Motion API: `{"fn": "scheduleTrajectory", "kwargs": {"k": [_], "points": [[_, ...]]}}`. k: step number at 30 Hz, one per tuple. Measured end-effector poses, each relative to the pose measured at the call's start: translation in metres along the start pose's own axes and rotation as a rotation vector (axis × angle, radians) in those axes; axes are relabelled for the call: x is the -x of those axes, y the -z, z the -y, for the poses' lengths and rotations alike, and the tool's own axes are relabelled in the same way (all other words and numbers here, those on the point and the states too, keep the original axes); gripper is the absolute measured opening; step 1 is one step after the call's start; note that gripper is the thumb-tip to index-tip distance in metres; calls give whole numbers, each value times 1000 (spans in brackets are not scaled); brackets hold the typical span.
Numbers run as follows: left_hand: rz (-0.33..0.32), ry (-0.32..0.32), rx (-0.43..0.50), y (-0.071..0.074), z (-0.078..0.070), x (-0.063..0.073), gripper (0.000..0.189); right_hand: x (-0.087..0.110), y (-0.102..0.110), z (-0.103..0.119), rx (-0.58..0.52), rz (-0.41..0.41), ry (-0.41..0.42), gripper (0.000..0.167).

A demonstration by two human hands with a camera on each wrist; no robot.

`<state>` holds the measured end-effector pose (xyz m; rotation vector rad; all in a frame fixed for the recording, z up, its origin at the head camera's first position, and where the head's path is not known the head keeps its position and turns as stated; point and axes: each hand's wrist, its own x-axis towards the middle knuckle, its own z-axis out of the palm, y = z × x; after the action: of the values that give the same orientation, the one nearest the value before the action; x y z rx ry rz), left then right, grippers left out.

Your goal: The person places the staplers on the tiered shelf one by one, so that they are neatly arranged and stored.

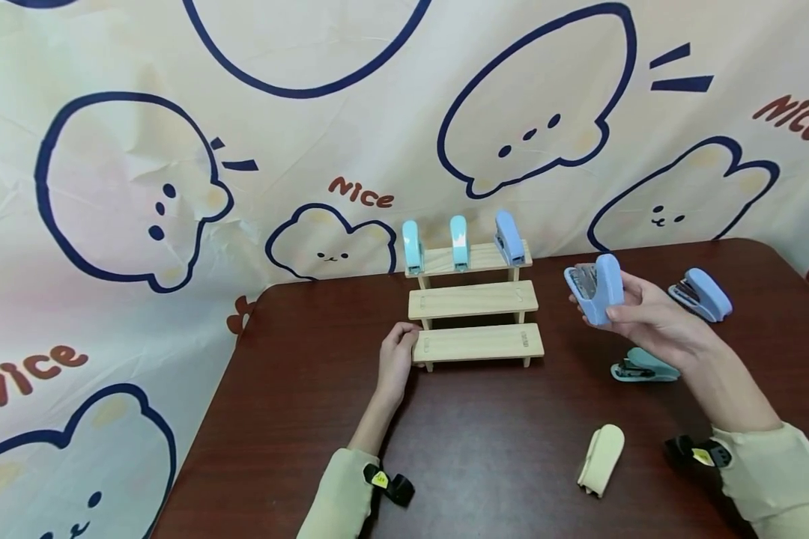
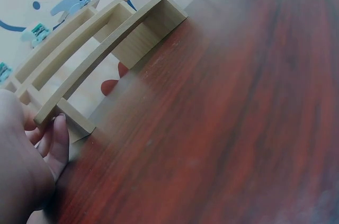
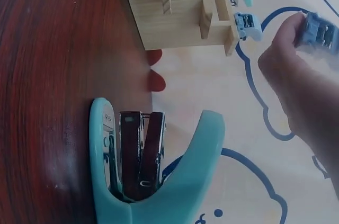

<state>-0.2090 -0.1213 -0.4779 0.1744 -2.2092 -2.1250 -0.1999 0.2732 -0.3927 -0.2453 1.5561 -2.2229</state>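
My left hand [image 1: 396, 363] grips the left end of the lowest step of a three-step wooden display rack [image 1: 473, 301]; in the left wrist view its fingers curl under the step's edge. To the right of the rack, my right hand [image 1: 664, 322] holds a light blue stapler [image 1: 608, 288] raised above the table. On the rack's top step stand two turquoise staplers, one at the left end [image 1: 413, 247] and one in the middle [image 1: 459, 243], with a blue stapler [image 1: 508, 238] at the right end. The two lower steps are bare.
Right of the rack, a blue stapler [image 1: 708, 296] and a teal stapler [image 1: 650, 367] lie on the dark wooden table [image 1: 297, 419]. A cream stapler [image 1: 601, 458] lies nearer the front. Behind the table hangs a cloth [image 1: 297, 142] printed with cartoon figures.
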Motion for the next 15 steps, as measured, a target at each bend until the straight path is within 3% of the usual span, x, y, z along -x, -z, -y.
{"fn": "scheduleTrajectory", "kwargs": {"k": [4,9,11,15], "points": [[2,-4,9,-1,0,-1,21,0,-3,0,95,-52,-25,71],[4,4,10,-1,0,0,21,-2,-8,3,48,-72,-44,79],[2,2,10,-1,0,-1,21,-2,-10,4,16,-84,-29,70],[1,-1,8,-1,0,-1,21,-1,-10,5,-105,-62,16,33]]}}
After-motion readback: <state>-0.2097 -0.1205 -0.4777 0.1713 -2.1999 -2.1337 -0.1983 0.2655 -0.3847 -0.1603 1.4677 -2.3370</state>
